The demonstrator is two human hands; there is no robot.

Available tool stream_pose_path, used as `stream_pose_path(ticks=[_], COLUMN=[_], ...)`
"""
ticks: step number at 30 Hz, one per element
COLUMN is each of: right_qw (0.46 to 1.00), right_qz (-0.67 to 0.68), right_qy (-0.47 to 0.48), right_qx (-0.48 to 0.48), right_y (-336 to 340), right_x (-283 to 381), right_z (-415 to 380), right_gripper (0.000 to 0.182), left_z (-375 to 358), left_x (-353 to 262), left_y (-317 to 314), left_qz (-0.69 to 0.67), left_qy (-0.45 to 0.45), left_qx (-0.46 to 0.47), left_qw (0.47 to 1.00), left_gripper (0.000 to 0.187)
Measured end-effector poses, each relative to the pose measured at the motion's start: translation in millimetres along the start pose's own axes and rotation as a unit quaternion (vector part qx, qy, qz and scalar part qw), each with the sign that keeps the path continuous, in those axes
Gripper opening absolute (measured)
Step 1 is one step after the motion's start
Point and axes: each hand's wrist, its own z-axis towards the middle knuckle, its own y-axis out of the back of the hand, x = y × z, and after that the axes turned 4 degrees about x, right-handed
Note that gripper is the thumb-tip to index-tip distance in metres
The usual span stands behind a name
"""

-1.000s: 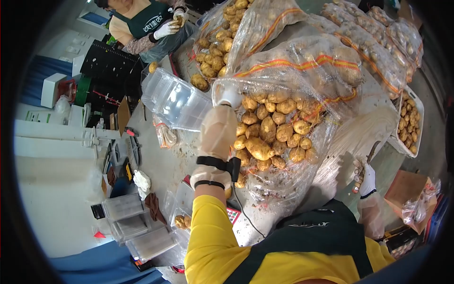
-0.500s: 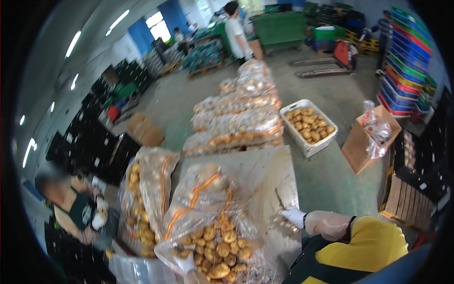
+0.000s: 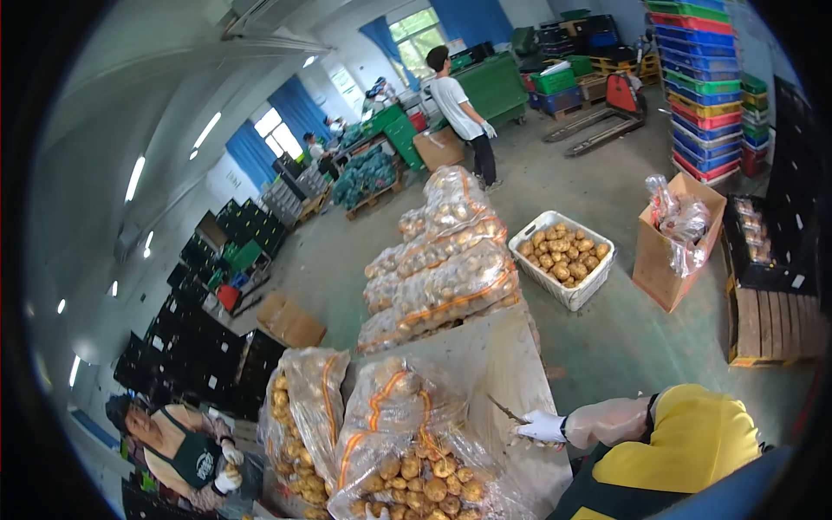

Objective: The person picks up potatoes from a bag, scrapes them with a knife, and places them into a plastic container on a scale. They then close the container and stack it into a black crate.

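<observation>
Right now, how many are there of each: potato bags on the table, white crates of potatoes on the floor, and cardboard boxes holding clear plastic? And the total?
Potato bags, left one and right one, on the table: 2
White crate of potatoes: 1
Cardboard box holding clear plastic: 1
Total: 4

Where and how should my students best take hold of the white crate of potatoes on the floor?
Best gripped at the white crate's two short ends, a hand under the rim at each, coming from outside. It stands upright and open-topped, with potatoes heaped near the rim, so reaching inside looks awkward; opposite grips should keep it level.
</observation>
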Motion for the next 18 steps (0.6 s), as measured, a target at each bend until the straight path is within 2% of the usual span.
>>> stream_pose_path(ticks=[4, 9, 11, 15, 16, 17, 18], right_qw=[0.998, 0.996, 0.998, 0.997, 0.995, 0.989, 0.987], right_qz=[0.046, 0.037, -0.023, -0.045, -0.055, -0.074, -0.045], right_qy=[0.008, -0.001, -0.02, 0.057, 0.048, 0.089, 0.066], right_qx=[-0.041, -0.084, -0.056, 0.02, 0.062, 0.089, 0.141], right_y=[20.8, 35.9, 34.0, -8.2, -26.2, -40.4, -57.6], right_x=[-12.3, -15.3, -13.1, 19.1, 26.1, 30.5, 40.2], right_z=[-16.1, -33.7, -37.1, -30.6, -25.4, -23.5, -24.3], right_gripper=[0.029, 0.026, 0.026, 0.024, 0.028, 0.034, 0.039], left_z=[-15.2, -35.0, -48.4, -101.5, -117.3, -131.2, -144.5], left_x=[-18.1, -29.9, -28.2, -17.5, -15.4, -12.4, 4.4], left_y=[-29.9, -54.8, -54.4, -37.8, -35.2, -35.3, -40.0], left_qz=[-0.064, -0.135, -0.165, -0.223, -0.233, -0.235, -0.202], left_qy=[0.012, 0.031, 0.037, 0.075, 0.082, 0.084, 0.06], left_qx=[0.044, 0.083, 0.083, 0.051, 0.043, 0.037, 0.033], left_qw=[0.997, 0.987, 0.982, 0.971, 0.968, 0.968, 0.977], left_gripper=[0.068, 0.063, 0.061, 0.058, 0.058, 0.057, 0.06])
